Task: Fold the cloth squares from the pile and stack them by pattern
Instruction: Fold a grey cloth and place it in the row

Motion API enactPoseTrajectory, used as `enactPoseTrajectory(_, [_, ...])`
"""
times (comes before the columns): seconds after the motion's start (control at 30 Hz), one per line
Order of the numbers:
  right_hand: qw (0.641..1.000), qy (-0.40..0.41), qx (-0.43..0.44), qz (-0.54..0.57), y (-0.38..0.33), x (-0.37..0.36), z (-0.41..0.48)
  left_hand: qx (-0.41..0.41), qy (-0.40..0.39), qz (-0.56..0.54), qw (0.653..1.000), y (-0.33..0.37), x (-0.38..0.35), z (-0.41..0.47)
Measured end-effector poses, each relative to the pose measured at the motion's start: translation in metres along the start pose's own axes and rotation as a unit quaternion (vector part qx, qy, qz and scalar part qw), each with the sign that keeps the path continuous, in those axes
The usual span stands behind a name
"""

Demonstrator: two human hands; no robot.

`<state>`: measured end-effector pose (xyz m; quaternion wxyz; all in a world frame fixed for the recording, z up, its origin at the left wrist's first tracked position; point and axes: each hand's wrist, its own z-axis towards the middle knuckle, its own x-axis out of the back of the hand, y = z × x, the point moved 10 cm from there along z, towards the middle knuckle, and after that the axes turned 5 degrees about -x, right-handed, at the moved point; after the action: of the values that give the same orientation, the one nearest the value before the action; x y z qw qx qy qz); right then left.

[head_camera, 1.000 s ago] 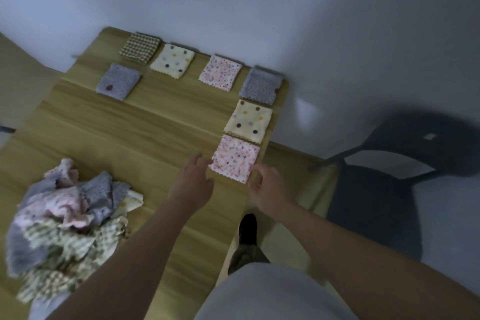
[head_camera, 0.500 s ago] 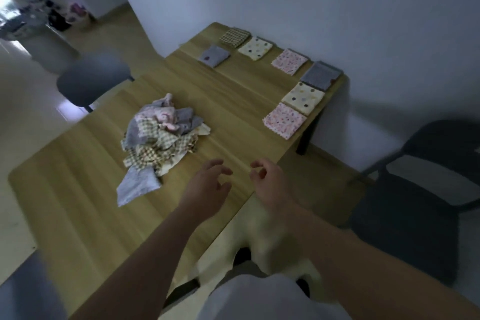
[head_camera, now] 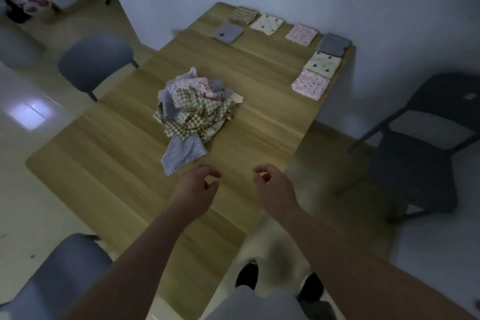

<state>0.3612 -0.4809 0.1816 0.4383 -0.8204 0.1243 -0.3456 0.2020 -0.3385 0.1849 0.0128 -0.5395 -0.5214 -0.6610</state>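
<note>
Seven folded squares [head_camera: 310,84] already lie along the tabletop [head_camera: 109,163] edge at 12 to 2 o'clock. The pile [head_camera: 193,106] waits in the middle, many squares left. Left hand [head_camera: 196,188] and right hand [head_camera: 273,186] hover empty, fingers loosely curled apart. Nothing blocks the pile; chairs [head_camera: 420,143] stand around.

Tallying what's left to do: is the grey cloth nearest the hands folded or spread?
Spread. The grey cloth lies unfolded, trailing from the pile toward the hands.
</note>
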Motion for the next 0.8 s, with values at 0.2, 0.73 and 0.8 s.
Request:
enactPoseTrajectory(0.2, [1.0,0.002,0.005,0.002,-0.013,-0.052,-0.075,0.012,0.011,-0.008,1.0,-0.058,0.039,-0.067])
enactPoseTrajectory(0.73, [0.993,0.075,-0.044,0.082,-0.027,-0.139,-0.193,-0.096,-0.022,0.061,0.993,-0.084,0.126,-0.142])
enactPoseTrajectory(0.8, [0.991,0.092,-0.066,0.071,-0.021,-0.141,-0.191,-0.104,-0.018,0.074,0.992,-0.096,0.132,-0.128])
